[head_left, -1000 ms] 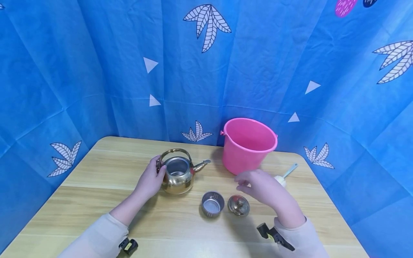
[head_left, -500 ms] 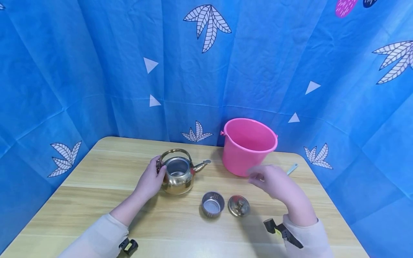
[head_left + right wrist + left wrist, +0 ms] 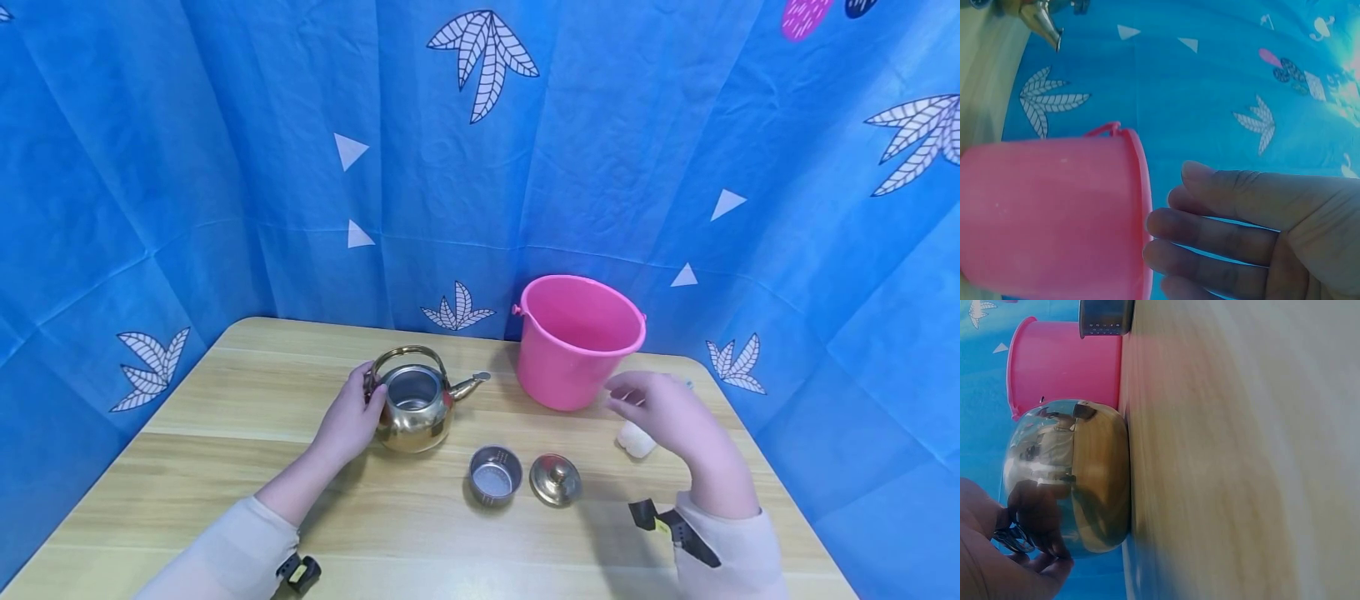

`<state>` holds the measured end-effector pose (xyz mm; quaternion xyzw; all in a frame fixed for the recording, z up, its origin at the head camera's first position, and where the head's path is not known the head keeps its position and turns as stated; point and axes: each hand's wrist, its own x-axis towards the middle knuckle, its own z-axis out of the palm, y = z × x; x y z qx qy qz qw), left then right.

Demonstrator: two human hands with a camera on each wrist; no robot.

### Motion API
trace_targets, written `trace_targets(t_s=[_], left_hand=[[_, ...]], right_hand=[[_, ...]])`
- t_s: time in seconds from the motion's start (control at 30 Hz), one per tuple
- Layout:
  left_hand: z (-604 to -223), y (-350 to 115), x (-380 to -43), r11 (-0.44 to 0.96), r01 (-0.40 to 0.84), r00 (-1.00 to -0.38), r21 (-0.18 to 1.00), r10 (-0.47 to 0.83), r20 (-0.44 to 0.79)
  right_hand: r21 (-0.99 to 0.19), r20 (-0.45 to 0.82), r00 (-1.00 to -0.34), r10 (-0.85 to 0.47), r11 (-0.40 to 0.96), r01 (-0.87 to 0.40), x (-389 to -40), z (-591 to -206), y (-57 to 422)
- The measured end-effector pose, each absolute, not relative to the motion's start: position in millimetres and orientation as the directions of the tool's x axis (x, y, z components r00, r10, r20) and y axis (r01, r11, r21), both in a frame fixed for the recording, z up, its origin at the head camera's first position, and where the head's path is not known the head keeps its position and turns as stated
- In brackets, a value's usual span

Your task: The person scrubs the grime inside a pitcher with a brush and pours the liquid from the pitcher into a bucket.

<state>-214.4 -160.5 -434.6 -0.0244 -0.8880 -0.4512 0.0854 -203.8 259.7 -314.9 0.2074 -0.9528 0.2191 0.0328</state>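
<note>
Our right hand (image 3: 660, 407), empty fingers relaxed, hovers above the white-headed tool (image 3: 636, 441) (its axis runs far-right); our left hand (image 3: 356, 415) grips the kettle (image 3: 416, 427).

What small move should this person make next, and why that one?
Probably lower the right hand to grasp the white-headed tool: in the head view that hand holds nothing and partly covers the tool, while the left hand grips the open kettle, with the lid lying on the table.
</note>
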Motion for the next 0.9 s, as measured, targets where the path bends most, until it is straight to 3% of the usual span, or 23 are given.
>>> trace_targets(t_s=[0.9], left_hand=[[-436, -161, -216, 0.599, 0.108, -0.986, 0.794, -0.04, 0.164]], right_hand=[[-0.432, 0.174, -0.97, -0.172, 0.871, -0.232, -217, -316, 293]])
